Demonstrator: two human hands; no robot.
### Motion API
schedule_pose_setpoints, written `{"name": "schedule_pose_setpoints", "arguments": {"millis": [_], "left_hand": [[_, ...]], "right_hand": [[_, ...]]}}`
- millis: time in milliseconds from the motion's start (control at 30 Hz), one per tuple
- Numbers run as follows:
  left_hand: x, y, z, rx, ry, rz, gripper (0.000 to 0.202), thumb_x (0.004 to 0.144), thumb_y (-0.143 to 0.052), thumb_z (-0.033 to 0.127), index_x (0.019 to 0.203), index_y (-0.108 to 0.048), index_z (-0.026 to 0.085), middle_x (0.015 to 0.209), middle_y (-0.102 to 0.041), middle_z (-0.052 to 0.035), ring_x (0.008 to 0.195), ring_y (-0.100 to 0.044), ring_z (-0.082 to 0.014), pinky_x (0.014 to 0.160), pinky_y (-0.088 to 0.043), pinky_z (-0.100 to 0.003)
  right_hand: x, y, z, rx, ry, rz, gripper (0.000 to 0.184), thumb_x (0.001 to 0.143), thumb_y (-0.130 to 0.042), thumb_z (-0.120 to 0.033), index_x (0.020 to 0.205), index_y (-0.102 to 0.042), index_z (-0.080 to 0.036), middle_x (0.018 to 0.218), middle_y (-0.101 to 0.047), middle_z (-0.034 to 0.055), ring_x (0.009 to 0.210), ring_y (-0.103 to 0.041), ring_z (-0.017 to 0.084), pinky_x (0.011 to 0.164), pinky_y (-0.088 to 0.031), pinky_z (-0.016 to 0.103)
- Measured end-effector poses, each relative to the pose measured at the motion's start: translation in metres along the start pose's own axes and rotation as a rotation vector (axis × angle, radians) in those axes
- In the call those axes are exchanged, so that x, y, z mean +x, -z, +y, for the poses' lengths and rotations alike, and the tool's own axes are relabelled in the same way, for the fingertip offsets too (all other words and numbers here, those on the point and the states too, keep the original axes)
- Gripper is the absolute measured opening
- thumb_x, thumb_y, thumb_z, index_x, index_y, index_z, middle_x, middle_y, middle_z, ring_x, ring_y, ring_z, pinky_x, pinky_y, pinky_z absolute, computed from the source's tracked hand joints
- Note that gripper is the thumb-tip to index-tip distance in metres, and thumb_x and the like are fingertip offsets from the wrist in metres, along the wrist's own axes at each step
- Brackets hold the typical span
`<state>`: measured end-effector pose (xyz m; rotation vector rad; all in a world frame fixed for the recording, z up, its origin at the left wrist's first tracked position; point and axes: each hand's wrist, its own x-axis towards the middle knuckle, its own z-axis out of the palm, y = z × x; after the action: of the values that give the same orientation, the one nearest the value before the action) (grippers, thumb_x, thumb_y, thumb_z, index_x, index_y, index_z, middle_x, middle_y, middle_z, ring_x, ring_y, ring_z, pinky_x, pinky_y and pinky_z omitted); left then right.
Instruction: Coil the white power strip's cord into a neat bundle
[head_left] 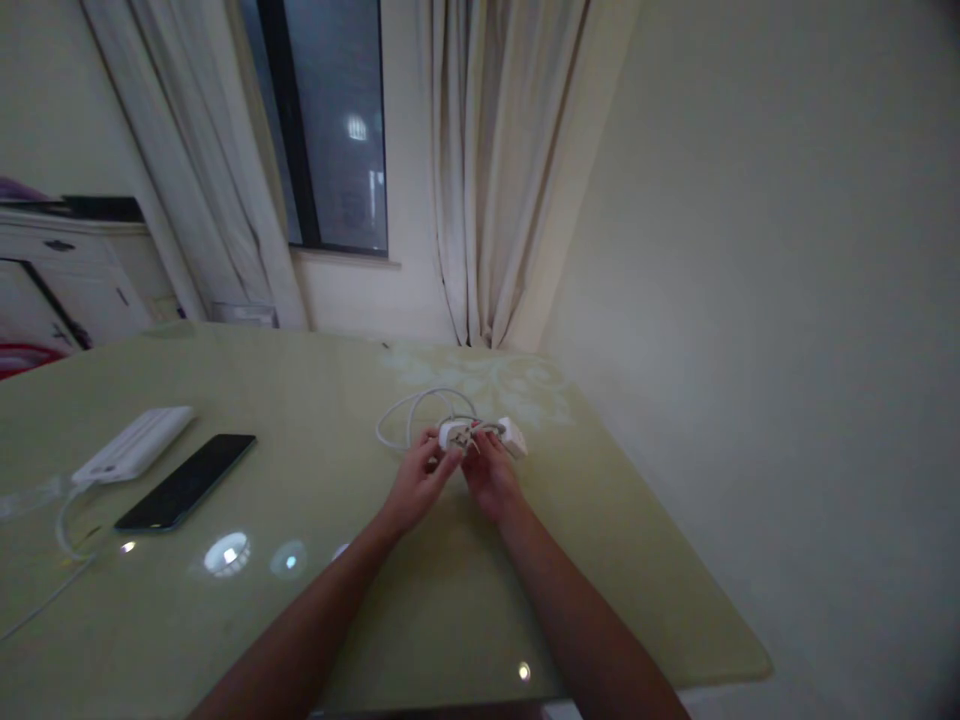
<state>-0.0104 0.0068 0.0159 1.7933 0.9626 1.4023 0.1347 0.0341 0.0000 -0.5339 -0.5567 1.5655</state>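
My left hand (421,482) grips a round white plug (454,436) between thumb and fingers, its face with the prongs turned towards me. Close beside it, my right hand (491,480) is closed on the white cable (487,427) near the plug. A white block-shaped adapter (514,438) sits just past the right fingers, at the right end of the bundle. Loops of the thin white cable (409,402) spread on the table behind my left hand. Fine details between the fingertips are too small to make out.
The glass-topped green table (315,400) carries a black phone (187,483) and a white power bank (135,443) with a white cord (64,535) on the left. A wall (750,350) runs along the right edge. Curtains (495,180) hang behind.
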Motion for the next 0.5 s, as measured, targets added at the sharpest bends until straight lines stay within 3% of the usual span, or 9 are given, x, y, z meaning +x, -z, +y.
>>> {"name": "schedule_pose_setpoints", "arguments": {"millis": [100, 200, 267, 400, 500], "left_hand": [[0.002, 0.000, -0.002, -0.048, 0.080, 0.081, 0.042, 0.098, -0.051, 0.054, 0.095, -0.070, 0.016, 0.090, -0.061, -0.0055, 0.075, -0.057, -0.0153, 0.057, -0.045, -0.023], [0.002, -0.003, -0.004, -0.089, 0.171, 0.075, 0.044, 0.099, -0.046, 0.057, 0.094, -0.064, 0.017, 0.070, -0.054, 0.0012, 0.057, -0.048, -0.0121, 0.050, -0.038, -0.022], [-0.001, -0.005, -0.004, -0.036, 0.133, 0.098, 0.042, 0.100, -0.045, 0.055, 0.097, -0.063, 0.017, 0.073, -0.058, -0.0004, 0.063, -0.053, -0.0140, 0.056, -0.043, -0.024], [-0.008, -0.007, -0.007, 0.185, -0.136, 0.150, 0.036, 0.102, -0.043, 0.047, 0.107, -0.065, 0.018, 0.100, -0.070, -0.0086, 0.092, -0.064, -0.0208, 0.083, -0.050, -0.032], [-0.013, -0.005, -0.010, 0.231, -0.226, 0.185, 0.041, 0.103, -0.039, 0.049, 0.112, -0.064, 0.017, 0.104, -0.072, -0.0109, 0.095, -0.066, -0.0225, 0.085, -0.051, -0.034]], "right_hand": [[0.004, 0.001, -0.001, 0.005, -0.003, 0.051, 0.027, 0.066, -0.091, -0.025, 0.084, -0.072, -0.022, 0.067, -0.066, -0.0079, 0.054, -0.054, 0.005, 0.050, -0.045, 0.014], [0.004, 0.001, -0.002, -0.005, -0.026, 0.041, 0.023, 0.070, -0.088, -0.023, 0.085, -0.071, -0.021, 0.070, -0.067, -0.0072, 0.054, -0.055, 0.005, 0.050, -0.046, 0.014], [0.003, 0.000, -0.004, 0.014, -0.040, 0.036, 0.020, 0.075, -0.085, -0.023, 0.089, -0.071, -0.021, 0.072, -0.069, -0.0063, 0.054, -0.055, 0.005, 0.050, -0.046, 0.014], [0.005, 0.001, -0.009, 0.059, -0.090, 0.067, 0.016, 0.088, -0.074, -0.032, 0.097, -0.071, -0.019, 0.072, -0.070, -0.0025, 0.052, -0.056, 0.007, 0.050, -0.049, 0.018], [0.009, 0.003, -0.010, 0.037, -0.153, 0.170, 0.023, 0.094, -0.067, -0.040, 0.094, -0.069, -0.017, 0.067, -0.069, -0.0010, 0.047, -0.055, 0.008, 0.044, -0.046, 0.018]]}}
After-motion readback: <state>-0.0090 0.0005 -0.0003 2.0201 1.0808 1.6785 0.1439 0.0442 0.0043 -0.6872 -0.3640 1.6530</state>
